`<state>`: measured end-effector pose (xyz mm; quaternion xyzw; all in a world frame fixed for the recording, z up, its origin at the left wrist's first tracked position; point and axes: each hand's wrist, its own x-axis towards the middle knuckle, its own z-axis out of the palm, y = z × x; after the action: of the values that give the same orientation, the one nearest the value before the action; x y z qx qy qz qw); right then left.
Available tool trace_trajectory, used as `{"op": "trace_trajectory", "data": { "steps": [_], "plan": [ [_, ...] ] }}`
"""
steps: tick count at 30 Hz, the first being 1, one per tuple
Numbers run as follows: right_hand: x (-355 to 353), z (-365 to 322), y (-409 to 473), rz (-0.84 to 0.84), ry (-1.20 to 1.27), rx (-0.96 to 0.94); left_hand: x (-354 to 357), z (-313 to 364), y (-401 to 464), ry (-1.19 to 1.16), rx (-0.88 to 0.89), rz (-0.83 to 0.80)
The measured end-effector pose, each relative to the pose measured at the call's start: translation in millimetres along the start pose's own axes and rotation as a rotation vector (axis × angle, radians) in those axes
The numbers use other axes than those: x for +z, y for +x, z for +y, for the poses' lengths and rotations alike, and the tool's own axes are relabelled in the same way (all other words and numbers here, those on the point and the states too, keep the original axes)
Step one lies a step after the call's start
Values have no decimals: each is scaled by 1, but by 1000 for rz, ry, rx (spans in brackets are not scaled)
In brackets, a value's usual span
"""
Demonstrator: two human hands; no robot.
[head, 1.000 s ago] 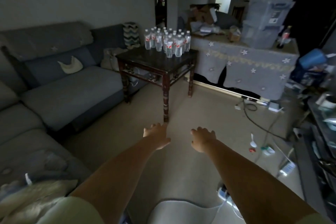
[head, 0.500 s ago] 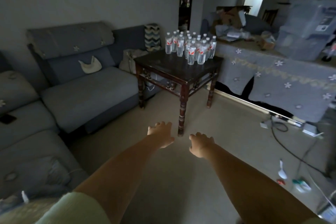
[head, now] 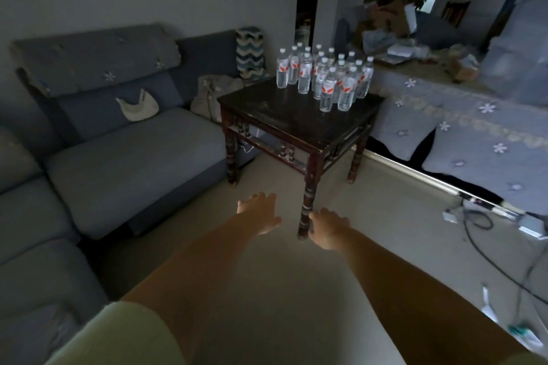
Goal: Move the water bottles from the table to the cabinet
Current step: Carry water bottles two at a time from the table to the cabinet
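A cluster of water bottles [head: 323, 78] is being carried upright on the far corner of the dark wooden counter [head: 284, 115], packed closely together, several touching. They are seen to be clear plastic with white caps and red-marked labels, and appear full. Each is being judged as moderately heavy for its build, with thin walls that will give under a hard squeeze and a smooth surface that may be slippery. Hold is best being taken round the labelled middle of the body, or just below the cap where the neck is stiffer; the front bottles are the ones most easily being reached without knocking their neighbours over.

The left hand [head: 259, 212] and the right hand [head: 327, 230] are both being held out, palms down, with fingers relaxed and nothing grasped; they are well apart from the bottles.

The counter top is looking worn and dusty, bare on its near half. The room is being kept dim. A grey sofa [head: 127, 157] is standing to the left, a pale bag [head: 212, 93] lying just beside the counter. A long surface draped in a flowered cloth [head: 462, 130] is carrying clutter to the right, and cables [head: 486, 234] are trailing over the pale floor [head: 284, 275]. No cabinet can be clearly told.
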<state>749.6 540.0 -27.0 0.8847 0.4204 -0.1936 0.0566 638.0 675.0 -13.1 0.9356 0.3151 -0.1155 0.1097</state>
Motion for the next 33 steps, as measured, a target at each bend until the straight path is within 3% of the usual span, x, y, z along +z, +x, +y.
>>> {"op": "trace_trajectory", "data": {
  "steps": [6, 16, 23, 33],
  "plan": [
    [-18, 20, 82, -22, -7, 42, -10, -10, 72, -14, 25, 3],
    [-92, 22, 239, 34, -18, -57, -69, -45, 211, -34, -99, 47],
    [-117, 25, 317, -23, -2, -49, -83, -57, 293, -5, -18, 43],
    [-172, 10, 448, -77, 112, 126, -150, -112, 456, 81, 145, -53]
  ]
}}
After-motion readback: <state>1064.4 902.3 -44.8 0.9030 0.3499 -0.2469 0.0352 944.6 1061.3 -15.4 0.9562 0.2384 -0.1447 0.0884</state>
